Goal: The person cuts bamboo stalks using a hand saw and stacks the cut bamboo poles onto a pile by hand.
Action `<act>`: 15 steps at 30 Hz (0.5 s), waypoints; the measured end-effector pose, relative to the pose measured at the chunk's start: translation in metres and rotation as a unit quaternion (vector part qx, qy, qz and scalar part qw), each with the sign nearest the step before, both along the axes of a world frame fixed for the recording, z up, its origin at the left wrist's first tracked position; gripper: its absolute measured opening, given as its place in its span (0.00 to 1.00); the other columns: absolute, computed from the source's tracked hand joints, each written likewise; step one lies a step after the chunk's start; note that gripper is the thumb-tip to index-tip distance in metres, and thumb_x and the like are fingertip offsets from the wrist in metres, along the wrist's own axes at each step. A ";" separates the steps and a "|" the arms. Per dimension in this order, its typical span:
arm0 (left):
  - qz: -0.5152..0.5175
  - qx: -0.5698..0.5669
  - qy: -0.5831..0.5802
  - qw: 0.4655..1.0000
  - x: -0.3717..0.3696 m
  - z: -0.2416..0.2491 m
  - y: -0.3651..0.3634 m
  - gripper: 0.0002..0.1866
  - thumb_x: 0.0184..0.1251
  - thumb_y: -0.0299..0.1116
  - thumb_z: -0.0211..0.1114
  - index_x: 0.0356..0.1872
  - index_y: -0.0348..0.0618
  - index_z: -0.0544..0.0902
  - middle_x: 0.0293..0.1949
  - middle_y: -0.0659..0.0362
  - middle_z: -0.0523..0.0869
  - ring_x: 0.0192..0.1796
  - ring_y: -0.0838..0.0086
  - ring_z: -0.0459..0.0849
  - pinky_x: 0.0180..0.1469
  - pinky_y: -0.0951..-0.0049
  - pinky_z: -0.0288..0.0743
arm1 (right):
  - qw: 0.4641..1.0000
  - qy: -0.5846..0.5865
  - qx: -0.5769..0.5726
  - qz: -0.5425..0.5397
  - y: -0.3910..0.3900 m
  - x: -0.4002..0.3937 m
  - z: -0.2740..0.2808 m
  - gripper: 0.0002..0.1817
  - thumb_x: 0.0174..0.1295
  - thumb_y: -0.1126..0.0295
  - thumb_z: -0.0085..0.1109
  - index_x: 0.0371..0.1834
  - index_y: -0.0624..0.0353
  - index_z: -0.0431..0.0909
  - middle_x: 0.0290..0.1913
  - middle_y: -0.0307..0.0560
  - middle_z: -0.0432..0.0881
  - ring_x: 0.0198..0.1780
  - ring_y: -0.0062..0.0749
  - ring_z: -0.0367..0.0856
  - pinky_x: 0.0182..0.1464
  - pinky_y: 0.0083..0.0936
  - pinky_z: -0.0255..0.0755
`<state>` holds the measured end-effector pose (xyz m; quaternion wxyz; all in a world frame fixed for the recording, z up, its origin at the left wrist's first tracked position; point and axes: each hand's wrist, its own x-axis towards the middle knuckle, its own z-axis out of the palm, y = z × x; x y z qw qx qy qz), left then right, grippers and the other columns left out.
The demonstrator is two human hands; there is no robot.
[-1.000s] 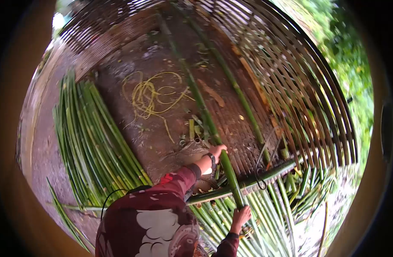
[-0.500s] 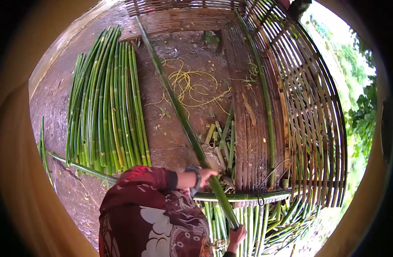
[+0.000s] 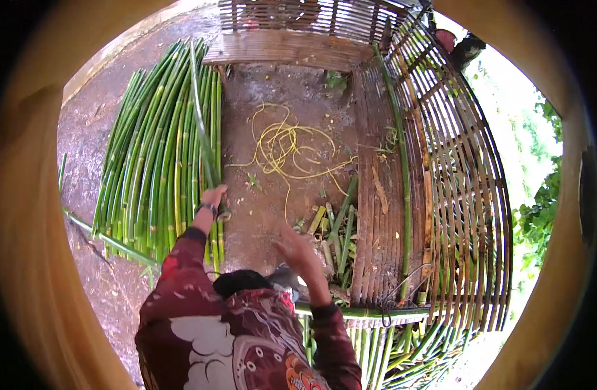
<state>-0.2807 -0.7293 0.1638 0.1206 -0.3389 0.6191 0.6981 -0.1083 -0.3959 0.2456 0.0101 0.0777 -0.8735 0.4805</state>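
My left hand [image 3: 212, 196] is closed around the lower part of a green bamboo pole [image 3: 201, 123], which lies along the right side of a large pile of green bamboo poles [image 3: 152, 156]. To the right, my right hand [image 3: 295, 248] is raised over the brown ground, blurred by motion, and holds no pole. Its fingers appear spread. Beyond it on the ground lies a tangled yellow cord [image 3: 279, 140].
Cut bamboo pieces [image 3: 341, 237] lie beside a slatted bamboo bench [image 3: 383, 221]. A slatted railing [image 3: 467, 175] curves along the right. More bamboo [image 3: 428, 348] lies at the bottom right. A single pole [image 3: 116, 244] crosses the lower left.
The pole has swung left from its diagonal position to the pile. My left hand has moved left and forward with it. My right hand has let go of its near end and moved up.
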 end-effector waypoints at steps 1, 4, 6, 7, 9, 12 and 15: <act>-0.006 0.001 0.000 1.000 0.000 -0.003 -0.001 0.13 0.64 0.38 0.71 0.35 0.40 0.80 0.22 0.54 0.83 0.22 0.63 0.86 0.23 0.60 0.81 | 0.997 -0.075 0.000 -0.025 0.023 0.021 -0.017 0.31 0.66 0.50 0.67 0.66 0.59 0.77 0.53 0.54 0.88 0.54 0.47 0.88 0.57 0.36 0.79; 0.022 -0.033 0.006 0.999 0.041 -0.020 0.000 0.13 0.62 0.36 0.72 0.32 0.38 0.79 0.21 0.53 0.82 0.18 0.62 0.84 0.21 0.58 0.80 | 0.986 -0.123 0.017 -0.108 0.114 0.124 -0.105 0.24 0.66 0.57 0.69 0.60 0.60 0.81 0.50 0.51 0.90 0.51 0.40 0.89 0.52 0.34 0.80; 0.086 -0.063 0.037 0.994 0.057 -0.019 0.012 0.14 0.60 0.34 0.75 0.28 0.36 0.79 0.21 0.52 0.83 0.17 0.61 0.83 0.19 0.58 0.78 | 0.941 -0.227 0.064 -0.243 0.155 0.216 -0.111 0.22 0.68 0.53 0.66 0.54 0.59 0.82 0.47 0.59 0.88 0.48 0.55 0.88 0.51 0.40 0.80; 0.097 -0.086 0.021 0.991 0.054 -0.023 -0.005 0.14 0.57 0.33 0.77 0.29 0.35 0.80 0.24 0.50 0.85 0.16 0.61 0.83 0.19 0.59 0.78 | 0.957 -0.108 0.197 -0.184 0.180 0.273 -0.134 0.16 0.70 0.56 0.61 0.45 0.59 0.83 0.41 0.60 0.87 0.44 0.60 0.85 0.45 0.46 0.79; -0.148 -0.285 0.004 0.947 0.045 -0.010 -0.109 0.23 0.60 0.42 0.75 0.50 0.35 0.82 0.33 0.49 0.88 0.34 0.55 0.89 0.33 0.50 0.83 | 0.902 -0.094 0.416 -0.062 0.244 0.413 -0.213 0.05 0.64 0.72 0.55 0.34 0.55 0.82 0.30 0.56 0.84 0.36 0.58 0.84 0.38 0.52 0.75; -0.245 -0.561 -0.208 0.763 -0.013 0.006 -0.332 0.23 0.74 0.46 0.58 0.55 0.38 0.84 0.42 0.46 0.89 0.38 0.58 0.90 0.38 0.51 0.87 | 0.807 -0.272 0.475 -0.222 0.253 0.566 -0.215 0.12 0.65 0.74 0.57 0.49 0.49 0.85 0.26 0.43 0.83 0.26 0.37 0.82 0.26 0.38 0.75; -0.286 -0.622 -0.320 0.655 -0.005 0.058 -0.389 0.28 0.76 0.52 0.55 0.63 0.38 0.80 0.54 0.45 0.85 0.49 0.56 0.86 0.48 0.50 0.84 | 0.709 -0.561 0.269 -0.332 0.223 0.616 -0.190 0.19 0.75 0.58 0.55 0.64 0.52 0.77 0.44 0.45 0.80 0.35 0.26 0.80 0.26 0.30 0.74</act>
